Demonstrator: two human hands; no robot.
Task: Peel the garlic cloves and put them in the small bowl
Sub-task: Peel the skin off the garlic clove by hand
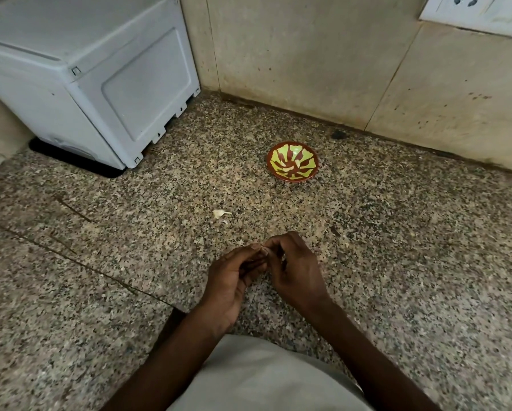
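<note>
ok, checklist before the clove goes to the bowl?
1. Clove pinched between left hand and right hand: ok.
2. Clove fully peeled: cannot tell, fingers hide it.
3. Bowl upright on the counter: ok.
4. Room in the bowl: ok, only a few pale pieces inside.
5. Path from hands to bowl unobstructed: ok.
6. Peel scraps out of the way: ok, left of the path.

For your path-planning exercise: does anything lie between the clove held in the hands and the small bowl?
Nothing visible blocks it. The clove and bowl are separated by bare counter; the peel scraps lie left of that line.
</note>
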